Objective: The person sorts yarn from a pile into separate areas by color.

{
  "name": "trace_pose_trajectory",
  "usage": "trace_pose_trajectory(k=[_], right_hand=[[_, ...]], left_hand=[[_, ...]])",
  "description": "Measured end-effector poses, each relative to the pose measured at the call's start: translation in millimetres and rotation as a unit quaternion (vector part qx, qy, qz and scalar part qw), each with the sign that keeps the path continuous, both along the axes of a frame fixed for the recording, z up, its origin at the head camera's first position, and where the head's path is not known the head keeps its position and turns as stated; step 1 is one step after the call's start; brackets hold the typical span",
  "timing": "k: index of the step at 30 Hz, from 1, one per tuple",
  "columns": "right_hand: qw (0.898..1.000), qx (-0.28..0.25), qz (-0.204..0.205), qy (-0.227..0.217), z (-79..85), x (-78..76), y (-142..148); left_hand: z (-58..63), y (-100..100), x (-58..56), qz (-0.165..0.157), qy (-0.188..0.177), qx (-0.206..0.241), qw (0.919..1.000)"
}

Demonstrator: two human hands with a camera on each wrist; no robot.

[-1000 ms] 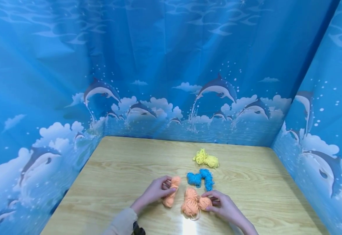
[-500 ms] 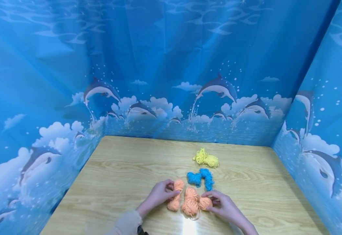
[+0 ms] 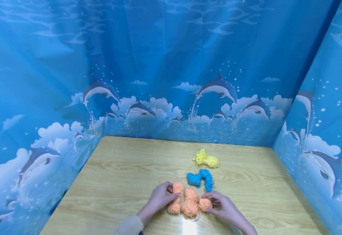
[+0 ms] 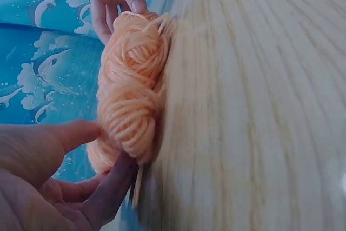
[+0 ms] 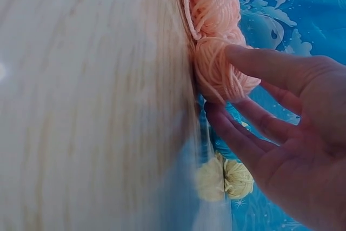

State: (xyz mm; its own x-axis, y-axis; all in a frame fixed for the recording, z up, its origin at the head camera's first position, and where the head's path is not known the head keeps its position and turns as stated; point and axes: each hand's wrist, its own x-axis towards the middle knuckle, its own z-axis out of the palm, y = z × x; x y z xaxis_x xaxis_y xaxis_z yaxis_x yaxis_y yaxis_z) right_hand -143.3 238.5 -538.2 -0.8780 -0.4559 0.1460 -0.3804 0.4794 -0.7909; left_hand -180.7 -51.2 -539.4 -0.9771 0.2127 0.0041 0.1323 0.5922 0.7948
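Note:
My left hand [image 3: 160, 198] pinches a peach-orange yarn skein [image 3: 174, 209] that is narrow in the middle, its thumb lying across the waist. Beside it on the table sits a second, fuller peach-orange skein [image 3: 190, 205] with a loose strand at its near end. At the right of the row, my right hand [image 3: 226, 209] holds a smaller peach-orange yarn ball [image 3: 205, 204] between thumb and fingers. The right wrist view shows that thumb on top of the ball [image 5: 219, 71] and the fingertips low at its side. All three bundles stand close together, side by side.
Just behind the row lie two blue yarn bundles [image 3: 194, 179], set against each other. Farther back is yellow yarn [image 3: 211, 161] with loopy loose strands. The wooden table [image 3: 124, 169] ends at a blue dolphin-print curtain [image 3: 165, 124] at the back and sides.
My left hand has brought its peach-orange skein rightward and slightly nearer, up beside the middle skein. My right hand has stayed on the small ball.

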Motion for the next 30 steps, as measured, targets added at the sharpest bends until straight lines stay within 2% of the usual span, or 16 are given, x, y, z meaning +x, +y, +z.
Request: trace_pose_trajectory(k=[10, 14, 17, 21, 26, 30], right_hand=[[1.000, -0.008, 0.014, 0.000, 8.4, -1.3, 3.1], [1.000, -0.007, 0.010, -0.018, 16.6, -3.6, 8.9], [0.999, -0.005, -0.004, -0.036, 21.6, -5.6, 14.6], [0.999, -0.006, -0.029, -0.033, 25.3, -7.8, 21.4], [0.997, 0.009, -0.077, 0.007, 29.2, -11.1, 26.8], [0.990, 0.038, -0.125, 0.047, 30.5, -15.5, 29.1]], left_hand=[[-0.1, -8.1, 8.2, -0.018, 0.028, 0.010, 0.9994], [1.8, -14.1, 9.8, -0.019, 0.031, 0.023, 0.9991], [1.3, -19.3, 8.9, -0.015, 0.038, 0.024, 0.9989], [1.6, -26.7, 5.7, -0.010, 0.061, 0.014, 0.9980], [5.4, -36.1, -0.7, -0.003, 0.104, -0.002, 0.9945], [9.5, -44.4, -5.6, 0.005, 0.124, -0.015, 0.9921]])
